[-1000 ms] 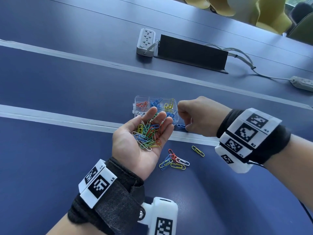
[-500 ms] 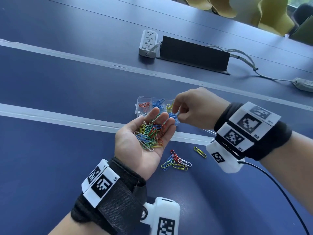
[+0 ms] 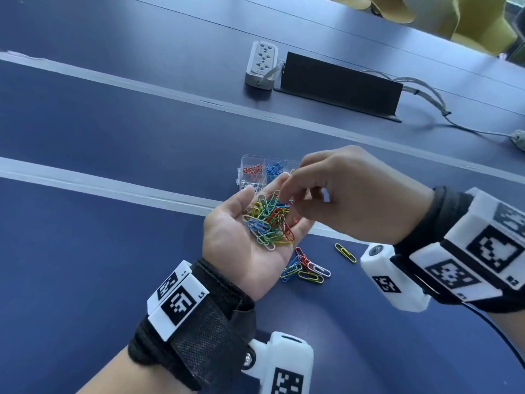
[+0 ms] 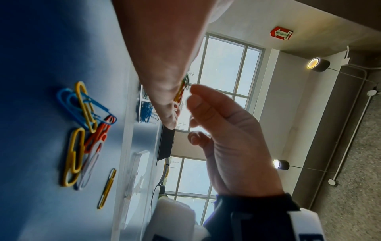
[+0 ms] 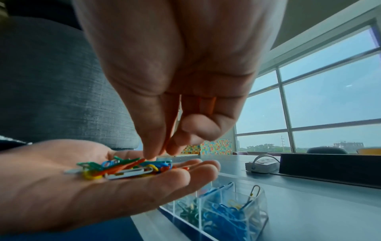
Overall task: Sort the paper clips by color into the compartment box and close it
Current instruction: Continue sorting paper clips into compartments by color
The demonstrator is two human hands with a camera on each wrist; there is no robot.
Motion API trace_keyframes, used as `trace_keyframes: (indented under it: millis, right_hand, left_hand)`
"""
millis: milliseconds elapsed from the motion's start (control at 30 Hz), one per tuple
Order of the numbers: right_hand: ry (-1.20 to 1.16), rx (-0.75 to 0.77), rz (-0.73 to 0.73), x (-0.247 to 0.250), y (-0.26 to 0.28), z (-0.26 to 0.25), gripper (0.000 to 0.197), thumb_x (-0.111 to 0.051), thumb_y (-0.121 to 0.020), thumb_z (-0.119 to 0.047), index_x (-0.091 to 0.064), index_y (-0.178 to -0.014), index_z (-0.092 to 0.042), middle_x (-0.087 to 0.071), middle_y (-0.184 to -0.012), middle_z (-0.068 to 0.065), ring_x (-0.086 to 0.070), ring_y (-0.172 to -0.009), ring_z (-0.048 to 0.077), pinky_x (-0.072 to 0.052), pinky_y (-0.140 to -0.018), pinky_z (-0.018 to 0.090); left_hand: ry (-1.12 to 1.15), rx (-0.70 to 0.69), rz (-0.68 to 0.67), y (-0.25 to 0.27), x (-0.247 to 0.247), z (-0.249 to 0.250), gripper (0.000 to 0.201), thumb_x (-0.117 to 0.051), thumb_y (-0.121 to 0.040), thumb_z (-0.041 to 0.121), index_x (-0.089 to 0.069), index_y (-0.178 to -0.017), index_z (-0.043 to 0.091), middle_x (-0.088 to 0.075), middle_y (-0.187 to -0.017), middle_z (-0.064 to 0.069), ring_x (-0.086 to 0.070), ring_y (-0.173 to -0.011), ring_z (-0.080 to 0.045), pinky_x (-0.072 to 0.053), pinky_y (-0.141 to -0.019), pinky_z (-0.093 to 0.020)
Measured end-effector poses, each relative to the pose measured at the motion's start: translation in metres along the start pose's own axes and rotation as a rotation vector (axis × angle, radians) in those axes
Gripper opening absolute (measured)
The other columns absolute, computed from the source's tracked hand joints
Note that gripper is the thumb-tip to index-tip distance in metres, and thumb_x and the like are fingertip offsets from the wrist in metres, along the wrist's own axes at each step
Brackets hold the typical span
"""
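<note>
paper clips point(image 3: 268, 220) heaped in left hand point(image 3: 244, 245) | right hand point(image 3: 349, 194) fingers point(image 5: 150, 146) touching

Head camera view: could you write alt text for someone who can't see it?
A left hand, palm up, carries a heap of colored paper clips while the right hand reaches its fingertips into the heap. Behind them on the blue table stands a clear compartment box with red and blue clips; more clips lie loose nearby.
</note>
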State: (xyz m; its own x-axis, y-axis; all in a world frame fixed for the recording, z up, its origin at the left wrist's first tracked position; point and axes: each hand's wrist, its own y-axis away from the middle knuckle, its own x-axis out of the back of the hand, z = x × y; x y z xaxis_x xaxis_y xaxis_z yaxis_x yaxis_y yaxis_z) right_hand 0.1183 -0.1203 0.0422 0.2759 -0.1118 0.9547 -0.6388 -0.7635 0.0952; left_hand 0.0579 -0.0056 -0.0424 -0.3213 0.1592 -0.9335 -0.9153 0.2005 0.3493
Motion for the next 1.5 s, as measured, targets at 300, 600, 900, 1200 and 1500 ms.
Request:
trace_keyframes:
  millis: [300, 600, 900, 1200, 1500]
  right_hand:
    - [-0.087, -0.167, -0.048, -0.008, 0.011, -0.016, 0.013, -0.068, -0.076, -0.035, -0.069, -0.089, -0.030, -0.067, -0.073, -0.012, -0.052, -0.059, -0.001, -0.046, -0.067, 0.021]
    - [-0.361, -0.211, 0.007, -0.009, 0.008, -0.009, 0.020, -0.071, -0.072, -0.013, -0.065, -0.083, -0.029, -0.068, -0.067, -0.010, -0.059, -0.062, 0.007, -0.049, -0.066, 0.023]
    - [-0.286, -0.140, 0.063, -0.004, 0.006, -0.003, 0.023, -0.064, -0.076, -0.006, -0.071, -0.087, -0.026, -0.070, -0.074, -0.007, -0.062, -0.067, 0.008, -0.052, -0.073, 0.027]
    - [-0.089, 0.094, -0.030, -0.012, 0.002, -0.010, 0.014, -0.063, -0.071, -0.013, -0.072, -0.081, -0.018, -0.045, -0.076, -0.024, -0.043, -0.066, -0.024, -0.032, -0.069, -0.004]
    - [-0.170, -0.029, 0.079, 0.008, 0.004, -0.008, 0.015, -0.066, -0.074, -0.008, -0.072, -0.079, -0.021, -0.052, -0.059, -0.035, -0.056, -0.057, -0.012, -0.038, -0.060, -0.001]
  left_hand:
    - [0.031, -0.006, -0.044, 0.002, -0.003, 0.000, 0.049, -0.035, -0.091, 0.028, -0.056, -0.127, 0.002, -0.070, -0.090, -0.019, -0.069, -0.075, -0.029, -0.056, -0.060, -0.032]
    - [0.041, -0.053, -0.002, 0.000, 0.000, -0.002, 0.043, -0.037, -0.090, 0.022, -0.063, -0.116, 0.000, -0.070, -0.099, -0.017, -0.069, -0.086, -0.030, -0.053, -0.087, -0.041]
    - [0.030, -0.079, 0.007, 0.000, 0.000, -0.004, 0.040, -0.037, -0.092, 0.021, -0.068, -0.105, -0.001, -0.071, -0.103, -0.018, -0.069, -0.096, -0.031, -0.047, -0.094, -0.048]
    - [0.059, -0.051, -0.017, 0.001, -0.002, -0.006, 0.035, -0.038, -0.090, 0.020, -0.068, -0.091, 0.001, -0.068, -0.073, -0.015, -0.067, -0.061, -0.024, -0.056, -0.058, -0.032]
    - [-0.001, -0.045, 0.026, 0.001, -0.003, -0.004, 0.045, -0.037, -0.091, 0.022, -0.059, -0.124, 0.002, -0.063, -0.122, -0.017, -0.061, -0.113, -0.031, -0.043, -0.099, -0.048]
